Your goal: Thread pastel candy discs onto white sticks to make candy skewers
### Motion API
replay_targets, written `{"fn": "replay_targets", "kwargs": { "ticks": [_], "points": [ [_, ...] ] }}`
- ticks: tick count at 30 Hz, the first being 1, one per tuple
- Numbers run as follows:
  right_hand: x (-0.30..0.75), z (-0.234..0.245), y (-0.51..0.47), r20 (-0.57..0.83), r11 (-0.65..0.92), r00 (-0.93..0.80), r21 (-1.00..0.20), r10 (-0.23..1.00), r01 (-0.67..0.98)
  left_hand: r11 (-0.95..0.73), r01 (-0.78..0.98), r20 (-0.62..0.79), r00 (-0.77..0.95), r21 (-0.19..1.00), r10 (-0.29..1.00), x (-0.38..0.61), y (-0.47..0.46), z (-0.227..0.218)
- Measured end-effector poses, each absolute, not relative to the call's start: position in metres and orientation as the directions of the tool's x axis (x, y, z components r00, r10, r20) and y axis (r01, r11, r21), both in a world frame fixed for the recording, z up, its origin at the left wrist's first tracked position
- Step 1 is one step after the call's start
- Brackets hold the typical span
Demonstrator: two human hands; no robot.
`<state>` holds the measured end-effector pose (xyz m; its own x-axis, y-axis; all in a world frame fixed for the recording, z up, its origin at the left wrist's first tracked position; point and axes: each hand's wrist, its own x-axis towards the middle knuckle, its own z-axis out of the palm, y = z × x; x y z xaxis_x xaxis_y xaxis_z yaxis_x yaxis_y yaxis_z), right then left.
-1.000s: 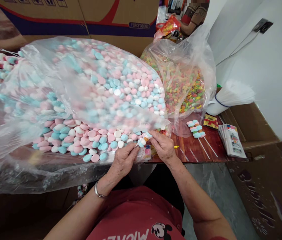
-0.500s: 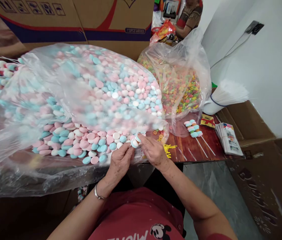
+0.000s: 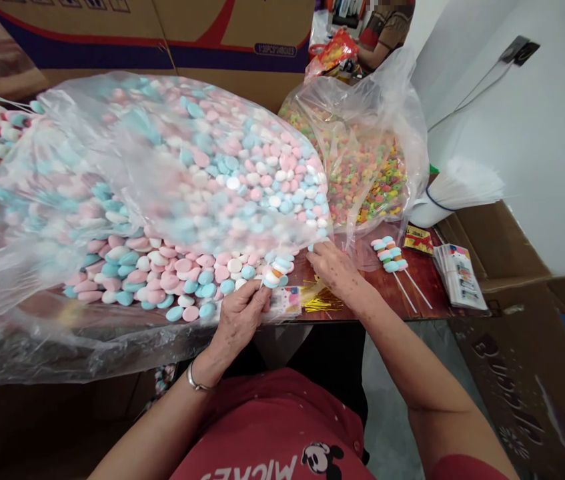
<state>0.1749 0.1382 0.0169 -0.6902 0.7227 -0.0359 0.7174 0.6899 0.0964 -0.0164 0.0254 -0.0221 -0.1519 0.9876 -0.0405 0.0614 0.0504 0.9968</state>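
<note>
My left hand (image 3: 241,310) is closed around a marshmallow skewer (image 3: 278,270), its stacked pink, white and blue pieces showing an orange ring among them. The skewer's stick is mostly hidden by my fingers. To the right, my right hand (image 3: 329,267) has its fingers curled by the edge of the plastic bag; what lies in their tips, if anything, I cannot make out. Loose marshmallows (image 3: 162,270) spill from the big clear bag (image 3: 172,173) beside my left hand. Under my right wrist are gold twist ties (image 3: 319,300), and a printed packet (image 3: 289,300) lies near my left fingertips.
Two finished-looking marshmallow skewers (image 3: 389,255) lie on the table at right, near printed bags (image 3: 459,277) and a twist-tie box (image 3: 418,240). Behind stand a bag of ring candies (image 3: 362,160) and a bundle of white sticks (image 3: 457,190). A person (image 3: 387,33) is at the back.
My right hand has let go of the skewer and moved right, to the bag's edge. My left hand still holds the skewer, whose stacked marshmallows now show more fully.
</note>
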Motion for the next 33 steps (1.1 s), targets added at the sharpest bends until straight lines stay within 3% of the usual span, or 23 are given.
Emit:
{"fn": "replay_targets", "kwargs": {
  "ticks": [7, 19, 27, 30, 33],
  "points": [
    [0.186, 0.025, 0.145, -0.045, 0.641, -0.639, 0.049, 0.768, 0.766, 0.042, 0.112, -0.026, -0.142, 0.993, 0.989, -0.017, 0.025, -0.021],
    [0.200, 0.027, 0.132, -0.134, 0.672, -0.669, -0.026, 0.731, 0.740, 0.043, 0.137, -0.029, -0.105, 0.990, 0.994, -0.019, 0.024, -0.024],
    [0.190, 0.029, 0.133, -0.135, 0.710, -0.701, 0.026, 0.700, 0.704, 0.055, 0.121, -0.044, -0.088, 0.991, 0.995, -0.018, 0.025, -0.022],
    [0.188, 0.025, 0.134, -0.012, 0.651, -0.660, -0.154, 0.751, 0.743, 0.051, 0.136, -0.041, -0.077, 0.989, 0.996, -0.018, 0.026, -0.022],
    [0.183, 0.022, 0.131, 0.111, 0.543, -0.591, -0.555, 0.799, 0.630, 0.019, 0.177, -0.009, -0.058, 0.984, 0.998, -0.017, 0.028, -0.023]
  ]
}}
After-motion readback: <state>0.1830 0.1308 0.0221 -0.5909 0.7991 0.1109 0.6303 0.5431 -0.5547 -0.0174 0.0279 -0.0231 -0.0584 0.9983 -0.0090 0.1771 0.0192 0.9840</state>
